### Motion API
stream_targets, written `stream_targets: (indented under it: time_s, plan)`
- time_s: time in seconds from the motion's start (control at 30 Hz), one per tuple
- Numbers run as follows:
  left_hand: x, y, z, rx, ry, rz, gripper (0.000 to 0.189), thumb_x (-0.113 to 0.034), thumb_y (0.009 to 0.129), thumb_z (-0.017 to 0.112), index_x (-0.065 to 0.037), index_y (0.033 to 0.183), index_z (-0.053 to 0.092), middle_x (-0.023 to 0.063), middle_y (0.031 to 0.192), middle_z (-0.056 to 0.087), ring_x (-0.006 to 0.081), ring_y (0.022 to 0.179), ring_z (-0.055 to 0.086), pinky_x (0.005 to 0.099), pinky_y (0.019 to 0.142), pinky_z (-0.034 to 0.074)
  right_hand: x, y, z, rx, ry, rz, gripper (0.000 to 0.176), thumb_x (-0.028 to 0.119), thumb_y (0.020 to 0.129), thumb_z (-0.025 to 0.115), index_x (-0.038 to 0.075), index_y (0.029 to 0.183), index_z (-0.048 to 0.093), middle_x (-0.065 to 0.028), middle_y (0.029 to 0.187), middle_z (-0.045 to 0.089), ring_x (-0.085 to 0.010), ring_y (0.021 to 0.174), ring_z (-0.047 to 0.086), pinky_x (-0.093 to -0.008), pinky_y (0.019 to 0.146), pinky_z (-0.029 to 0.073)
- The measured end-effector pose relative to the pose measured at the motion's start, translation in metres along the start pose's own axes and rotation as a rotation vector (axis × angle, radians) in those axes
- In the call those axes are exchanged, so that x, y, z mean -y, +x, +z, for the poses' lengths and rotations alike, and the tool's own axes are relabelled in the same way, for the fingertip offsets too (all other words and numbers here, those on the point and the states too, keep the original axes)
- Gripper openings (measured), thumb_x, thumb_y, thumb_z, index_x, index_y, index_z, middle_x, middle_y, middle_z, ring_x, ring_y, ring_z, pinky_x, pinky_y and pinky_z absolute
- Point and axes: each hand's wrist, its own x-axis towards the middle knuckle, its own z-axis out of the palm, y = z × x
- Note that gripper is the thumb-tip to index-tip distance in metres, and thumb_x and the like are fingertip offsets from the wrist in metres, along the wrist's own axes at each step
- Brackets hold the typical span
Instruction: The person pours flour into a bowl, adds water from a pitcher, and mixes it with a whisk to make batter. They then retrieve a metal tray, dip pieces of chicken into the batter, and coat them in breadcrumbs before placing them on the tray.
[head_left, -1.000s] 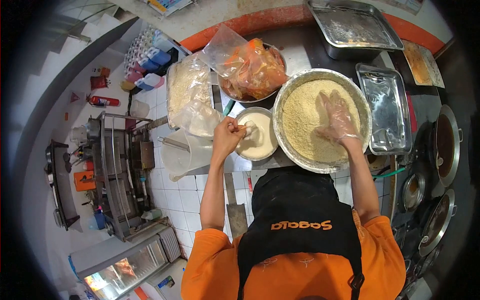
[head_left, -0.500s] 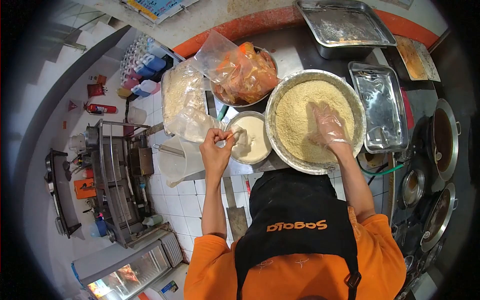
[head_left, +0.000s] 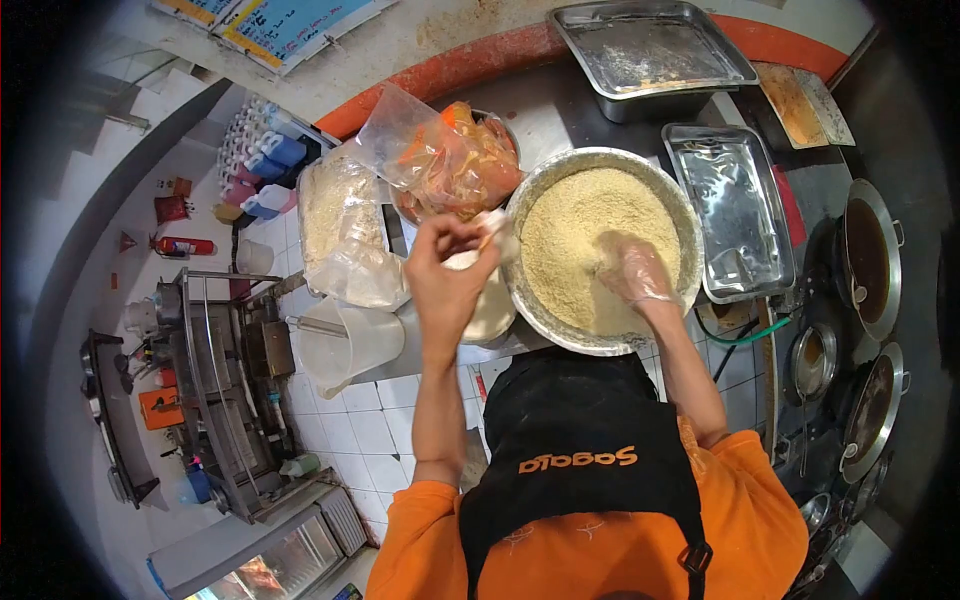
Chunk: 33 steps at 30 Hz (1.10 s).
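1. Steel table [head_left: 548, 102] carries a breadcrumb bowl [head_left: 592, 153].
2. I see left hand [head_left: 445, 272] fingers pinching a battered piece [head_left: 492, 233] at its left rim.
3. Gloved right hand [head_left: 636, 272] presses into the crumbs; I cannot tell its grip.

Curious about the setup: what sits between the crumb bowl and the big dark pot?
A shiny steel tray lies between the crumb bowl and the big dark pot, as the head view shows.

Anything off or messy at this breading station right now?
Minor only. The right hand, in the breadcrumb bowl, wears a clear glove, while the bare left hand pinches a batter-coated piece. The plastic bag of orange pieces slumps over its steel bowl. No spill visible.
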Motion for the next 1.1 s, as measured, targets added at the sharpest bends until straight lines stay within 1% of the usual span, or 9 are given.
stream_targets:
  time_s: [0.13, 0.27, 0.37, 0.47, 0.67, 0.8, 0.87, 1.03, 1.1]
  plan:
    - [0.040, 0.000, 0.062, 0.043, -0.077, -0.110, 0.030, -0.003, 0.078, 0.077, 0.000, 0.096, 0.053, 0.0105, 0.084, 0.068, 0.0157, 0.077, 0.069, 0.0281, 0.072, 0.054, 0.012, -0.021, -0.018, -0.124, -0.305, 0.106, 0.071, 0.027, 0.067, 0.081, -0.001, 0.128, 0.055, -0.0261, 0.124, 0.058, -0.0403, 0.109, 0.060, -0.0449, 0.093, 0.050]
    - [0.072, -0.025, 0.074, 0.289, 0.406, -0.215, 0.033, -0.015, 0.081, 0.074, -0.001, 0.103, 0.053, 0.0131, 0.082, 0.072, 0.0270, 0.076, 0.072, 0.0365, 0.070, 0.055, 0.003, -0.019, 0.004, -0.166, -0.367, 0.449, 0.081, 0.029, 0.066, 0.082, -0.005, 0.131, 0.048, -0.0278, 0.122, 0.057, -0.0434, 0.113, 0.057, -0.0440, 0.099, 0.046]
    - [0.061, -0.028, 0.065, 0.327, 0.495, -0.240, 0.036, -0.018, 0.082, 0.071, -0.002, 0.108, 0.053, 0.0124, 0.084, 0.073, 0.0290, 0.078, 0.072, 0.0393, 0.070, 0.055, -0.021, -0.019, 0.020, -0.452, -0.161, 0.002, 0.066, 0.025, 0.065, 0.083, -0.003, 0.116, 0.054, -0.0304, 0.110, 0.060, -0.0444, 0.101, 0.060, -0.0484, 0.084, 0.050]
    - [0.053, -0.027, 0.041, 0.274, 0.406, -0.210, 0.035, -0.017, 0.082, 0.069, -0.003, 0.111, 0.054, 0.0121, 0.087, 0.074, 0.0271, 0.079, 0.073, 0.0386, 0.071, 0.055, 0.050, -0.016, -0.030, -0.020, -0.078, 0.368, 0.053, 0.024, 0.067, 0.080, -0.006, 0.105, 0.060, -0.0290, 0.107, 0.064, -0.0433, 0.105, 0.061, -0.0471, 0.089, 0.050]
    - [0.066, -0.053, -0.009, 0.033, 0.313, -0.287, 0.030, -0.008, 0.084, 0.070, -0.001, 0.112, 0.058, 0.0144, 0.092, 0.072, 0.0183, 0.081, 0.070, 0.0295, 0.071, 0.055, 0.018, -0.009, 0.014, -0.240, -0.103, 0.148, 0.049, 0.025, 0.064, 0.082, -0.005, 0.097, 0.062, -0.0278, 0.091, 0.066, -0.0426, 0.086, 0.065, -0.0487, 0.079, 0.052]
    - [0.082, -0.076, -0.041, -0.054, 0.307, -0.331, 0.026, -0.009, 0.085, 0.069, -0.002, 0.109, 0.060, 0.0139, 0.090, 0.073, 0.0198, 0.080, 0.072, 0.0300, 0.072, 0.055, 0.014, 0.001, 0.034, -0.175, -0.093, 0.225, 0.041, 0.022, 0.069, 0.081, -0.005, 0.091, 0.058, -0.0247, 0.078, 0.060, -0.0425, 0.073, 0.060, -0.0497, 0.067, 0.047]
    - [0.091, -0.083, -0.052, -0.116, 0.308, -0.358, 0.023, -0.009, 0.086, 0.069, 0.000, 0.106, 0.062, 0.0132, 0.088, 0.072, 0.0170, 0.078, 0.070, 0.0284, 0.072, 0.054, 0.009, 0.005, 0.037, -0.264, -0.070, -0.012, 0.038, 0.019, 0.072, 0.078, -0.006, 0.095, 0.060, -0.0241, 0.076, 0.059, -0.0421, 0.070, 0.060, -0.0506, 0.066, 0.047]
    - [0.097, -0.093, -0.067, -0.134, 0.322, -0.384, 0.019, -0.009, 0.088, 0.069, 0.003, 0.101, 0.062, 0.0118, 0.086, 0.071, 0.0149, 0.077, 0.068, 0.0275, 0.072, 0.054, 0.063, 0.011, -0.006, -0.167, -0.021, 0.091, 0.049, 0.014, 0.080, 0.066, -0.008, 0.123, 0.056, -0.0317, 0.105, 0.064, -0.0408, 0.098, 0.065, -0.0447, 0.087, 0.052]
    - [0.096, -0.090, -0.066, -0.128, 0.333, -0.386, 0.018, -0.009, 0.088, 0.068, 0.004, 0.100, 0.063, 0.0114, 0.086, 0.071, 0.0144, 0.077, 0.067, 0.0273, 0.072, 0.054, 0.045, 0.020, 0.018, -0.277, -0.839, -0.340, 0.054, 0.006, 0.087, 0.046, -0.008, 0.140, 0.042, -0.0316, 0.136, 0.049, -0.0342, 0.132, 0.048, -0.0393, 0.111, 0.038]
